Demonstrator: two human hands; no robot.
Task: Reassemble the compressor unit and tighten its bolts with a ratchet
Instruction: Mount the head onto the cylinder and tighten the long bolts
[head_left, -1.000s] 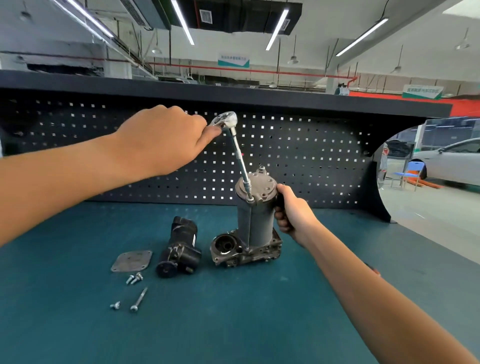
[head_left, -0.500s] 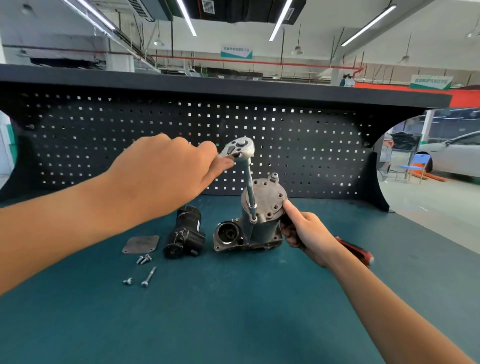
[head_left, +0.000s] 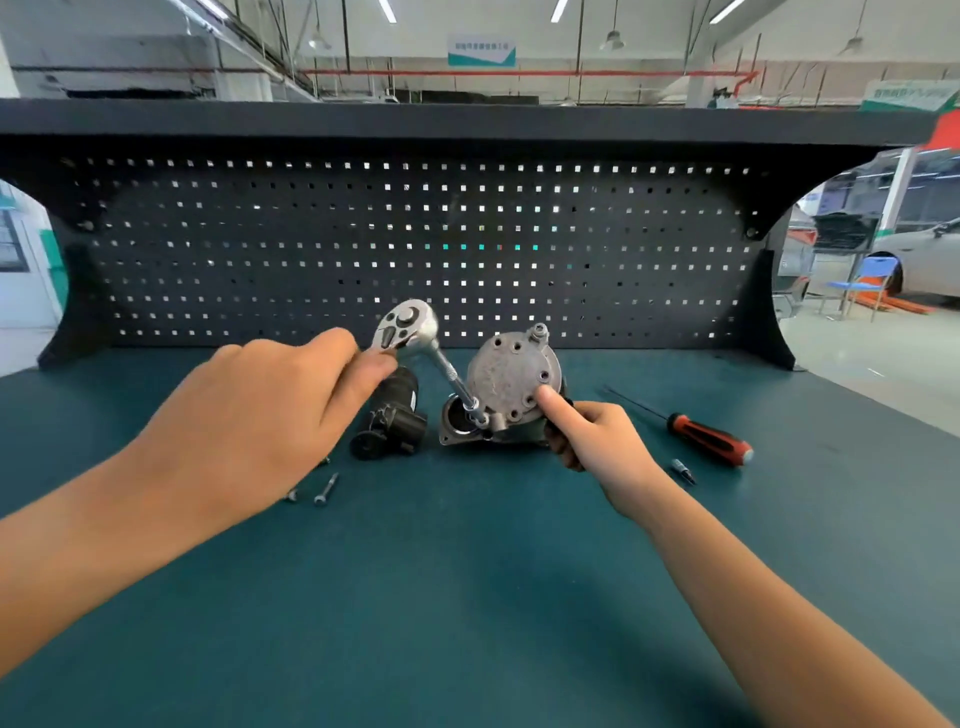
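The grey compressor unit (head_left: 506, 382) stands upright on the teal bench, its round top cover with several bolt holes facing me. My right hand (head_left: 592, 439) grips its right side, thumb pressed on the cover's rim. My left hand (head_left: 270, 415) holds the chrome ratchet (head_left: 408, 327) by its handle, which is hidden in my fist. The ratchet's extension bar slants down to a bolt at the cover's lower left edge (head_left: 475, 410). A black motor part (head_left: 392, 415) lies just left of the unit.
Loose bolts (head_left: 324, 488) lie on the mat below my left hand. A red-handled screwdriver (head_left: 706, 434) and a small bit (head_left: 681, 470) rest to the right of the unit. A black pegboard (head_left: 415, 249) closes off the back of the bench.
My view has dropped lower and closer over the bench. The ratchet head has swung with my left hand while the socket stays at the cover's edge. The metal plate is now hidden behind my left hand.
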